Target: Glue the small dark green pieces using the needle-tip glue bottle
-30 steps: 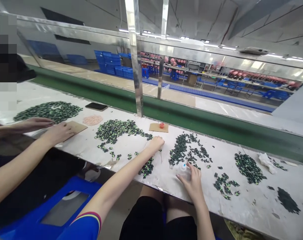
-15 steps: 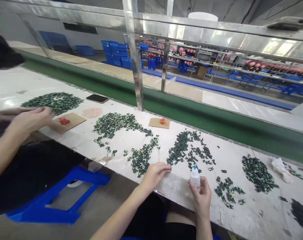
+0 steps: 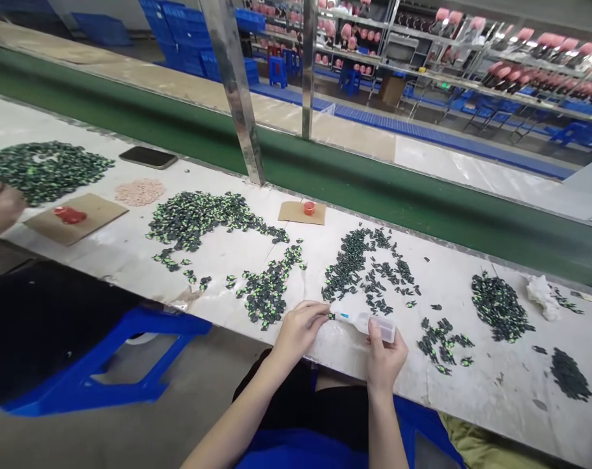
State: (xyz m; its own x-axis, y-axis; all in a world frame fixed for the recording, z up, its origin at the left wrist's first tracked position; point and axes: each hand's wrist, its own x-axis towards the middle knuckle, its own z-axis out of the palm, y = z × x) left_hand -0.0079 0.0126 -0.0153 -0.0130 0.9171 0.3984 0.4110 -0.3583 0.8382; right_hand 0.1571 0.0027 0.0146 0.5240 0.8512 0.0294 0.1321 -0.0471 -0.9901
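Observation:
My right hand (image 3: 386,358) is wrapped round a small white squeeze bottle (image 3: 380,326), which lies tilted on its side in the air with its blue tip pointing left. That tip is right at a small dark part (image 3: 331,316) pinched in the fingers of my left hand (image 3: 300,327). Both hands are above the front edge of the white table (image 3: 344,348). Just beyond them spreads a pile of small dark green pieces (image 3: 347,267). Left of my left hand lies a pile of dark pieces with yellow-green marks (image 3: 266,293).
A red cup (image 3: 309,208) stands on cardboard at the back. To the right are more dark piles (image 3: 499,309) and a crumpled white tissue (image 3: 542,296). At far left a co-worker's hand (image 3: 0,205) is beside a cardboard piece (image 3: 100,218). A metal post (image 3: 237,98) rises behind the table.
The bottle has gone from upright to tipped sideways, and its tip has come to the part in my left hand. The camera view has tilted downward.

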